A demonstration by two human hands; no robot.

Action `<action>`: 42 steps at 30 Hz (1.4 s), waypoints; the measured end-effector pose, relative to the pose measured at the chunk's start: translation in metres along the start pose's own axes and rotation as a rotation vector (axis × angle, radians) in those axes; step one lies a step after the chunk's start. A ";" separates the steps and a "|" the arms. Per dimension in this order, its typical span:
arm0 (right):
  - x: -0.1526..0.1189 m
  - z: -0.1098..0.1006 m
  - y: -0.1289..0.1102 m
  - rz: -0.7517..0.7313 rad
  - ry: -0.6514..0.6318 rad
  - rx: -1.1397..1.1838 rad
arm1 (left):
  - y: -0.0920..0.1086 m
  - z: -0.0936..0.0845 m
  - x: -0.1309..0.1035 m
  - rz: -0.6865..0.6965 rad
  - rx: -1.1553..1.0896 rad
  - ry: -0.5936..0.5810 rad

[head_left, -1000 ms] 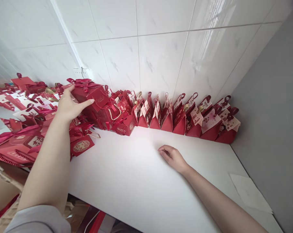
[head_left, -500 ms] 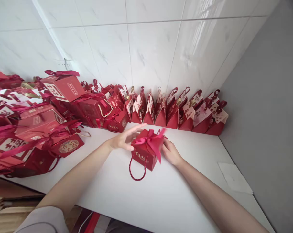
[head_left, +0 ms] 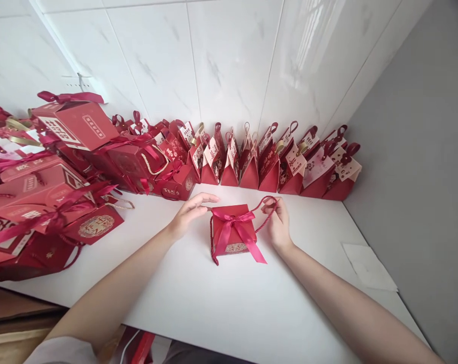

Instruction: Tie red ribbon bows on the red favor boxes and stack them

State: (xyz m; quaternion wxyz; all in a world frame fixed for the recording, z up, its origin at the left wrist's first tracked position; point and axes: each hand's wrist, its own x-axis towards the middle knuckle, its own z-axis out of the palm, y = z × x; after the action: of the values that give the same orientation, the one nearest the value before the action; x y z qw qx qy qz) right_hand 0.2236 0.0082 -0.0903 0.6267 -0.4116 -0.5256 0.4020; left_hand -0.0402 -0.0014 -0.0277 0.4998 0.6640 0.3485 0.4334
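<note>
Pinching rope handle (head_left: 266,222): right hand (head_left: 279,225) | spread left of ribboned gift box (head_left: 233,236): left hand (head_left: 186,213) | likely light, crushable; hold sides

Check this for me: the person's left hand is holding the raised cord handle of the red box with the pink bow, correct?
Not quite: the right hand, not the left hand, holds the raised cord handle of the red box with the pink bow, as the head view shows.

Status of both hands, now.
Left hand: open, beside the red box; contact can't be told.
Right hand: closed, holding the box's cord handle.
</note>
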 end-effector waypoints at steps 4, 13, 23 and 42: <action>0.014 -0.004 -0.026 -0.094 0.059 -0.021 | 0.010 0.009 -0.003 0.009 0.091 -0.025; 0.080 -0.021 -0.141 -0.086 -0.299 -0.050 | 0.024 0.025 -0.009 -0.079 0.108 -0.121; 0.051 -0.012 -0.142 0.050 -1.014 -0.494 | 0.030 0.039 -0.016 -0.135 0.183 -0.042; 0.063 -0.018 -0.107 0.491 -1.188 -0.217 | 0.030 0.030 -0.012 -0.080 0.045 -0.200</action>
State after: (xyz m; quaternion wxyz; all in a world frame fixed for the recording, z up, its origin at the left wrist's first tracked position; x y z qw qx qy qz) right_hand 0.2572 0.0292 0.0285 0.0743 -0.2884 -0.7109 0.6371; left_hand -0.0163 -0.0302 -0.0056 0.5339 0.7004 0.3329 0.3369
